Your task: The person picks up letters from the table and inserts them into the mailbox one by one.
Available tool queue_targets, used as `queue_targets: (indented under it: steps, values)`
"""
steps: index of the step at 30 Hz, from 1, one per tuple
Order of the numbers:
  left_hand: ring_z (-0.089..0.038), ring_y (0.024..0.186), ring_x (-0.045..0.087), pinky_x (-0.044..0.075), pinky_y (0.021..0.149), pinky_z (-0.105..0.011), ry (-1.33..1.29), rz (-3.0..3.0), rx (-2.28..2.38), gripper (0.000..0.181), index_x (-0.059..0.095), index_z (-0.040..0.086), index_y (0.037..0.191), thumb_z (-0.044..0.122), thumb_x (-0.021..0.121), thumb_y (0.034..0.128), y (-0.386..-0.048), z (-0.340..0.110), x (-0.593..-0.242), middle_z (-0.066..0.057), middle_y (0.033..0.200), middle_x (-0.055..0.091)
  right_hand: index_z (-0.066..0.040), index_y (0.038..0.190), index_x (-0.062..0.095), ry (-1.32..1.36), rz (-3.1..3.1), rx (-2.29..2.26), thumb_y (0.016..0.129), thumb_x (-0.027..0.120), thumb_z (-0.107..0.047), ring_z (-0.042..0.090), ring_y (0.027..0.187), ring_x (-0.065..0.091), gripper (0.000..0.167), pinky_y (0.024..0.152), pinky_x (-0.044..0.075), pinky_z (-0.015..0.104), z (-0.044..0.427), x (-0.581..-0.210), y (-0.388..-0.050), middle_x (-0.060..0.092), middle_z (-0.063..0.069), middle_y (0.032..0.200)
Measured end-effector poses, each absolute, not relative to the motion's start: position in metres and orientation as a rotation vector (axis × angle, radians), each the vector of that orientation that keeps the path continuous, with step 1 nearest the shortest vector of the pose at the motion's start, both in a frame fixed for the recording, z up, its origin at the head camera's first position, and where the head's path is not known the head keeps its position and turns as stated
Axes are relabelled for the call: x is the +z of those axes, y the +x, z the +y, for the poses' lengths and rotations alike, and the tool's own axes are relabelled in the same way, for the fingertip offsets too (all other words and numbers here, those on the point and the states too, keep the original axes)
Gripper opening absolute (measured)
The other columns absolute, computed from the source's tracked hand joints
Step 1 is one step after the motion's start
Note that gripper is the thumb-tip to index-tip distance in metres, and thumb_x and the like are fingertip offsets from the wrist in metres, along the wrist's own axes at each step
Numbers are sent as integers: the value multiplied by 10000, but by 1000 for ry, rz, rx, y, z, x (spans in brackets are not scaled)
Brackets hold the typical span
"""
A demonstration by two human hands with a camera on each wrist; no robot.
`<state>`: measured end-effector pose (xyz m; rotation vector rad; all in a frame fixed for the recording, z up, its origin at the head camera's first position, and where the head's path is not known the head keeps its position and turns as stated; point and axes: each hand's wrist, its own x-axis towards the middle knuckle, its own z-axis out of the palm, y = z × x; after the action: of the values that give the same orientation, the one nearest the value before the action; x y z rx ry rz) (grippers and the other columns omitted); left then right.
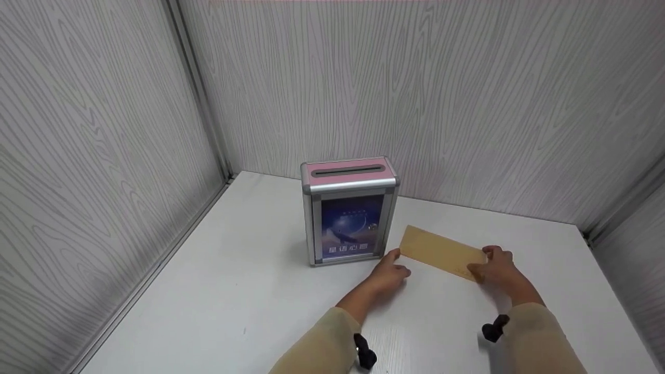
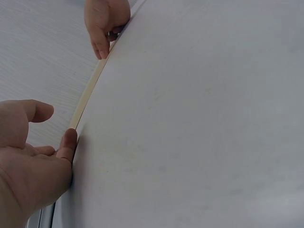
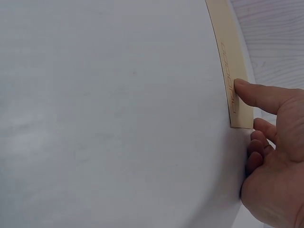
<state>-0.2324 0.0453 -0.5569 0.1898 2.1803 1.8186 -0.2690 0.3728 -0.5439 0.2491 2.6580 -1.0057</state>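
Note:
A tan paper envelope [image 1: 441,252] lies flat on the white table, with faint red printing near its right end. My right hand [image 1: 497,271] grips that end, thumb on the printed face and the other fingers curled at the edge; in the right wrist view the thumb [image 3: 259,95] covers part of the print. At the envelope's left end, the fingertips of my left hand [image 1: 385,275] touch the corner, while the thumb stands apart from the paper. Just left of the envelope stands an upright box [image 1: 349,218] with a pink slotted top, silver frame and blue picture front.
A small round lock [image 1: 372,227] sits on the box's front. Grey wood-grain panels [image 1: 415,93] wall in the table [image 1: 218,291] at the back and both sides. Black straps [image 1: 365,352] show at both sleeves.

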Motion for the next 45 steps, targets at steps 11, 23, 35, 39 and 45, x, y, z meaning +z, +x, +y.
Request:
queue_targets:
  steps: [11,23,35,39,45]
  values:
    - [-339,1364,642,541,1137,-430,203,2249,1735,808,334,-20,1656,86,655,922,-235,55,-552,-223,1684,411,117,1574,199,222,2691,-1069,978,780,-378,557,1471,337,968,1246,330,661,381,-545,-266,217,411,1599]
    - [-319,1330,651,499,1183,-433,201,2323,1676,789,365,-25,1643,106,651,919,-238,58,-551,-225,1633,469,25,1578,337,252,2669,-1167,1123,472,-190,426,1369,432,521,1112,424,532,390,-549,-262,381,314,1545]
    - [-283,1332,585,414,1264,-444,173,2280,1716,818,335,-14,1660,87,632,904,-239,60,-551,-216,1655,451,22,1523,448,289,2663,-1199,1128,362,-132,356,1295,469,432,1002,434,377,389,-545,-260,466,262,1483]
    - [-311,1506,468,313,1336,-462,166,2274,1733,814,324,-20,1663,79,612,908,-239,61,-550,-221,1733,365,30,1510,439,269,2667,-1198,1127,362,-126,354,1284,465,421,971,430,346,392,-545,-261,462,254,1448]
    - [-381,1618,365,299,1347,-471,175,2309,1742,818,342,-30,1656,59,604,886,-241,61,-552,-256,1714,383,9,1533,427,266,2628,-1244,1136,361,-142,324,1299,477,429,980,439,319,395,-547,-261,465,236,1485]
